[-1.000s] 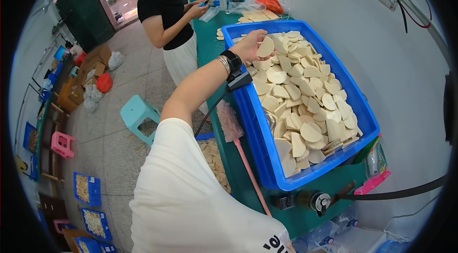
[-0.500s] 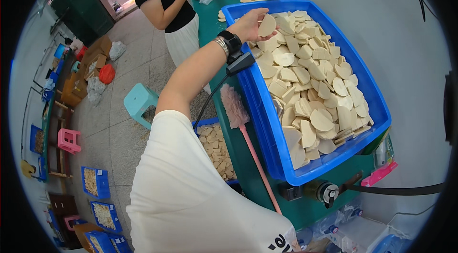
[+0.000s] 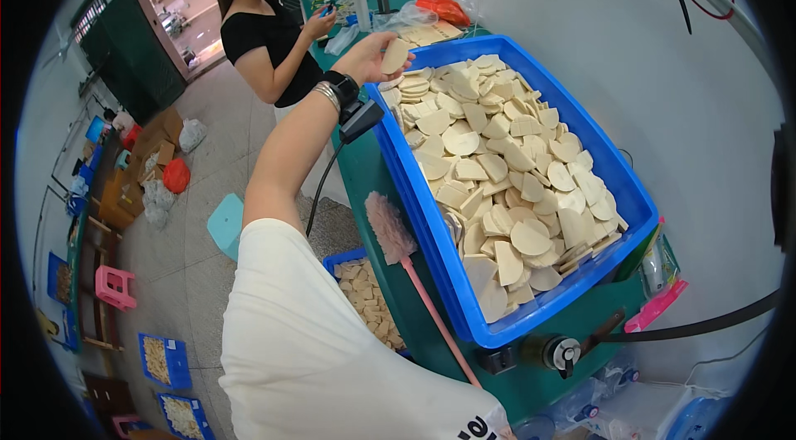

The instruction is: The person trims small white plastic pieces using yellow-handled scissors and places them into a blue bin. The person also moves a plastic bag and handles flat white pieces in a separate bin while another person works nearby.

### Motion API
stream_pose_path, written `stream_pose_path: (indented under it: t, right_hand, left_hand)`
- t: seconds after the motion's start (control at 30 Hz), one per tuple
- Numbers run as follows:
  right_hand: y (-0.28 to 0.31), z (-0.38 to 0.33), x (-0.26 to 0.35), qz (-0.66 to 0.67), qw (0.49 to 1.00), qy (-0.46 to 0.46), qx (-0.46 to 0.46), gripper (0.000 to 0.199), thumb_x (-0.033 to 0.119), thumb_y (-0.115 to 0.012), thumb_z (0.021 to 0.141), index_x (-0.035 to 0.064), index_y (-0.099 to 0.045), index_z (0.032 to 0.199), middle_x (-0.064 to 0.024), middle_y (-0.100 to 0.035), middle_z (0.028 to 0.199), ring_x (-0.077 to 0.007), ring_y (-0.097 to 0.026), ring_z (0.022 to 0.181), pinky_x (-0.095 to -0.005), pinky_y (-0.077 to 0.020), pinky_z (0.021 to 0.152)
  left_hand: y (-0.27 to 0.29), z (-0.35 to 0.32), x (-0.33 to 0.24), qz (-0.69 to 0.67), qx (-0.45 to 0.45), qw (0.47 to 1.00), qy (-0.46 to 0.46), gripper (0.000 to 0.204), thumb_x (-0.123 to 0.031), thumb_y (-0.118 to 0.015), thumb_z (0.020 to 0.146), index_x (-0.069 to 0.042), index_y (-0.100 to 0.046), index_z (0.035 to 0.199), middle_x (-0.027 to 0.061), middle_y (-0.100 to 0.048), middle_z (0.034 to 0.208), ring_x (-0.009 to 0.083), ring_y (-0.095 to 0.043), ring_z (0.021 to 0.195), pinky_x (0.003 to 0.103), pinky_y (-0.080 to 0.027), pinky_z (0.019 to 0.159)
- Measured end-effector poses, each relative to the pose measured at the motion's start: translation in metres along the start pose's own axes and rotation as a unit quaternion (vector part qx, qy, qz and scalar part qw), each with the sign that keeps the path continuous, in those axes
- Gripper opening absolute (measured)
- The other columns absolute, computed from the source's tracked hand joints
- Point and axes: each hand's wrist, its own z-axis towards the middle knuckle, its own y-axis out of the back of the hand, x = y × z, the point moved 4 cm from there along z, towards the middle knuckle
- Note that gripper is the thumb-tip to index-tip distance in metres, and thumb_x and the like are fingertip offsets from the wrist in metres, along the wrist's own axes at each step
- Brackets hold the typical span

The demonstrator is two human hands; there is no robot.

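My left hand reaches over the far left corner of a large blue plastic tub, its fingers closed round a pale half-round piece that looks like wood. A black strap with a small dark device and metal bangles circle that wrist. Heaped in the tub are many similar cream pieces, flat and half-round or rounded. The tub rests on a green table, apparently stacked on another one. My right hand is out of sight.
A pink duster lies along the tub's left side. Near its front stand a dark flask and a black strap. Another person stands at the table's far end, holding something small. A turquoise stool and filled blue bins are on the floor.
My left hand has moved left, from above the heap to the tub's far left corner, still with the half-round piece. The whole view has shifted a little.
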Motion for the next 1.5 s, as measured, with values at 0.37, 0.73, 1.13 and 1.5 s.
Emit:
stream_pose_path:
  t: [0.37,0.73,1.13,1.5]
  right_hand:
    - [-0.001,-0.003,0.009,-0.063,0.997,-0.028,-0.022,0.033,0.022,-0.067,0.088,-0.0096,-0.058,0.086,-0.0107,-0.056,0.076,-0.0215,-0.047,0.067,-0.0365,-0.0396,0.061]
    - [-0.008,-0.008,0.010,-0.071,0.996,-0.047,-0.015,0.034,0.026,-0.064,0.090,-0.0074,-0.061,0.097,-0.0129,-0.059,0.087,-0.0224,-0.052,0.078,-0.0374,-0.0424,0.072]
    - [-0.006,-0.012,0.022,-0.119,0.985,-0.118,-0.030,0.039,0.031,-0.060,0.092,-0.0049,-0.065,0.108,-0.0153,-0.063,0.099,-0.0233,-0.056,0.089,-0.0384,-0.0454,0.083]
    - [0.008,-0.021,0.006,-0.044,0.979,-0.180,-0.081,0.033,0.025,-0.067,0.088,-0.0076,-0.063,0.092,-0.0124,-0.060,0.079,-0.0212,-0.054,0.067,-0.0355,-0.0481,0.059]
  left_hand:
    - [0.021,0.000,0.011,-0.031,-0.002,0.999,0.026,0.040,-0.035,-0.054,0.095,-0.001,-0.050,0.115,0.0159,-0.061,0.105,0.0234,-0.061,0.086,0.035,-0.050,0.066]
    - [0.009,-0.005,0.012,0.036,-0.015,0.999,0.019,0.041,-0.042,-0.050,0.096,-0.004,-0.054,0.109,0.0129,-0.063,0.101,0.0217,-0.062,0.083,0.034,-0.049,0.066]
    - [-0.016,0.016,0.026,0.043,0.036,0.997,0.047,0.034,-0.034,-0.040,0.100,-0.004,-0.055,0.106,0.0161,-0.060,0.107,0.0239,-0.060,0.081,0.035,-0.050,0.068]
    - [-0.094,0.032,0.036,0.100,0.149,0.983,0.048,0.037,-0.032,-0.040,0.099,-0.003,-0.051,0.119,0.0181,-0.059,0.111,0.0259,-0.061,0.090,0.036,-0.051,0.071]
